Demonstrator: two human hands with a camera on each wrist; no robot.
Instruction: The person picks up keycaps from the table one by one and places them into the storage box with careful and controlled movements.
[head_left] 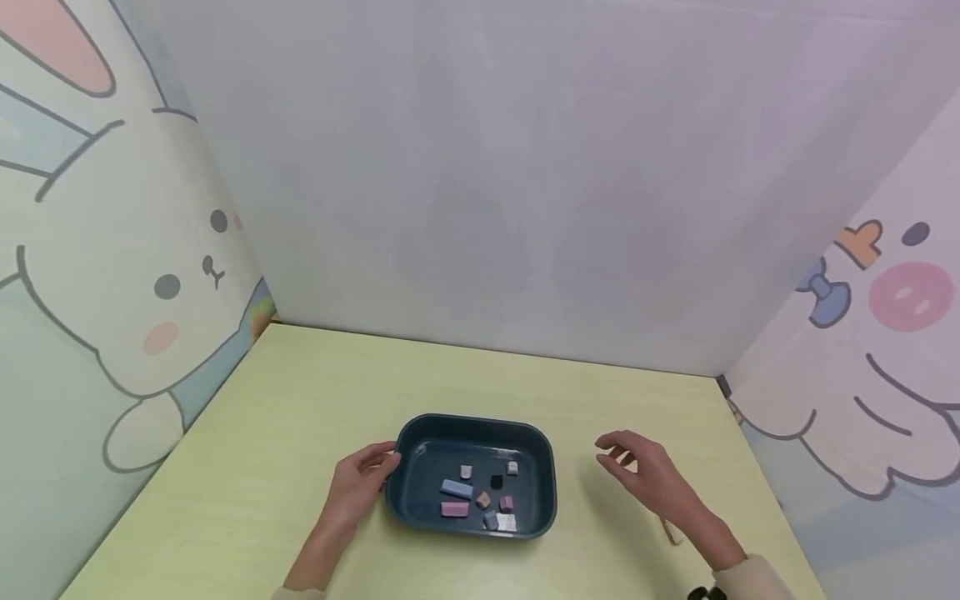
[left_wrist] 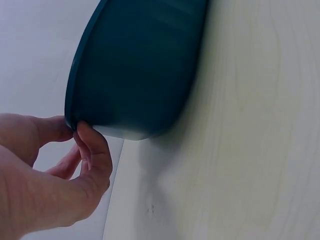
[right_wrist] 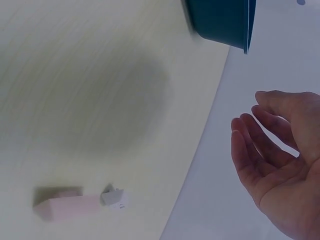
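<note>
1. Two hands flank one dark teal plastic tray [head_left: 544, 467], which sits low in the centre of the head view on the pale yellow-green desk [head_left: 300, 400].
2. The left hand [head_left: 358, 483] pinches the tray's left rim: the left-wrist view shows thumb and forefinger [left_wrist: 95, 150] closing on the edge of the tray [left_wrist: 140, 65], probably to keep it from sliding.
3. The right hand [head_left: 645, 471] hovers right of the tray, apart from it, holding nothing. Its fingers [right_wrist: 255, 145] are loosely spread and a little curved, palm turned toward the tray [right_wrist: 220, 20].
4. Inside the tray lie several small blocks, scattered toward the lower right of its floor: a light blue bar [head_left: 457, 488], a pink bar [head_left: 454, 508], a small black cube [head_left: 496, 481], a white square piece [head_left: 506, 522] and a few tiny pinkish and grey ones. The raised walls keep them gathered.
5. Outside the tray, at the lower left of the right-wrist view, a pale pink block [right_wrist: 65, 202] lies on the desk just beside a tiny white piece [right_wrist: 116, 198]; both are blurred.
6. Cartoon-printed panels [head_left: 112, 275] wall the desk on the left, back and right.
</note>
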